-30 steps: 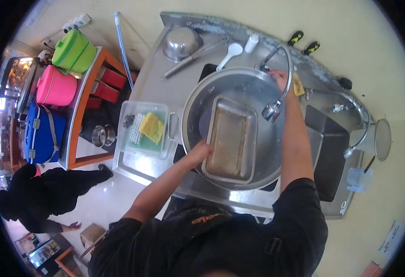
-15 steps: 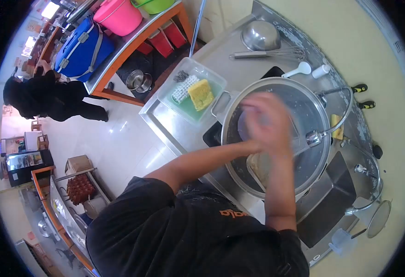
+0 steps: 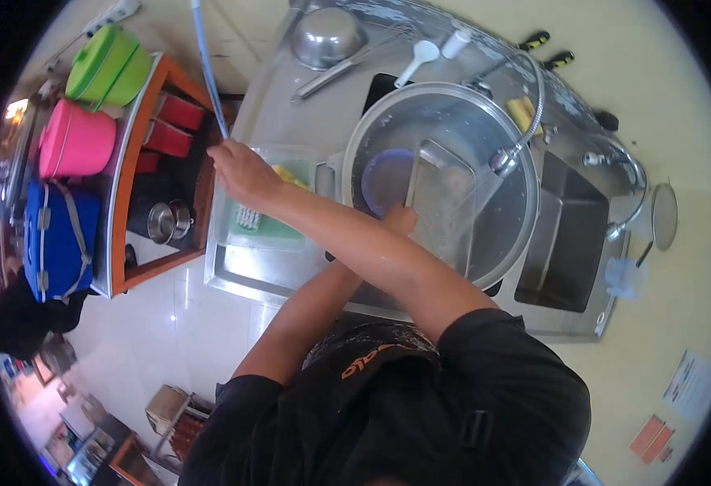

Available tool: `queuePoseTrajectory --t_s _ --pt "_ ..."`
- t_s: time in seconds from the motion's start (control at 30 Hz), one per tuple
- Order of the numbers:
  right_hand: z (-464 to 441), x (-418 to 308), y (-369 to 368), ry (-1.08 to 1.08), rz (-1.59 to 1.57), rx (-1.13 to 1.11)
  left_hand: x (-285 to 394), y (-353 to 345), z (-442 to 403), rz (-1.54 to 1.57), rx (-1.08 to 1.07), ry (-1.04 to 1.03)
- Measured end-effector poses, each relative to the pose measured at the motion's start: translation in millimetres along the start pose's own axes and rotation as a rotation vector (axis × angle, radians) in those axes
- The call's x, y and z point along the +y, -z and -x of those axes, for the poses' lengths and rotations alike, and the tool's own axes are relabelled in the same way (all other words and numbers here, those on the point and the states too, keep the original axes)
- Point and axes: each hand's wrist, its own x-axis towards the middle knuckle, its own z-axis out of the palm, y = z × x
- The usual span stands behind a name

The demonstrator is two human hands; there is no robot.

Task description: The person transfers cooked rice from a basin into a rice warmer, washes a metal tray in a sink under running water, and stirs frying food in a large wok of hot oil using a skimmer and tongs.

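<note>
My left hand (image 3: 400, 219) is closed on the near-left rim of a clear rectangular plastic container (image 3: 449, 215), which tilts inside a big metal pot (image 3: 525, 219) of cloudy water. A purplish round bowl (image 3: 388, 180) lies in the pot beside it. Crossing over my left arm, my right hand (image 3: 246, 174) hangs over the left side of a plastic tub (image 3: 227, 235). Its fingers look curled, and whatever they may hold is hidden. In the tub are a yellow sponge (image 3: 289, 176), partly covered by my hand, and a white nubby scrubber (image 3: 247, 217).
A flexible faucet (image 3: 504, 162) reaches over the pot; a sink basin (image 3: 566, 235) lies to the right. Behind stand a metal bowl (image 3: 327, 36), a whisk (image 3: 331, 77) and a white ladle (image 3: 420, 58). At left, an orange-edged shelf (image 3: 121, 219) and a blue pole (image 3: 208, 69) stand close.
My right hand has swung left from above the pot to the tub. My left hand now grips the clear container's rim. The view has turned, and the other person sits lower left, mostly hidden.
</note>
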Motion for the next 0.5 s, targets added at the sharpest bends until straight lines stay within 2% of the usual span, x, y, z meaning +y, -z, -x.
queuePoseTrajectory --t_s 0.03,0.1,0.17,0.23,0.27,0.33,0.43,0.5 --pt "5.4 -14.4 27.3 -0.01 -0.174 0.153 6.3 5.1 4.5 -0.022 -0.031 0.074" --pt "37.0 -14.4 96.9 -0.06 -0.129 0.141 -25.6 4.0 -21.2 -0.416 0.001 -0.163" --pt "93.1 3.4 158.1 -0.276 0.183 0.129 -35.0 1.0 -23.2 -0.193 -0.001 -0.276" --pt "161.8 43.4 200.8 -0.672 0.267 0.031 -14.0 -4.2 -2.9 0.645 -0.03 -0.235" --pt "198.5 72.7 219.4 -0.902 0.23 0.02 -7.9 13.3 -7.1 0.192 -0.058 0.006" --pt "264.2 125.3 231.3 -1.017 0.463 -0.075 -17.6 8.9 -25.0 0.25 -0.01 0.104" --pt "297.4 152.8 217.0 -0.998 0.315 0.043 -10.0 2.9 -23.3 0.253 -0.011 0.152" --pt "305.9 207.4 201.9 -0.927 -0.111 0.373 8.6 -5.7 -10.9 0.185 0.029 0.078"
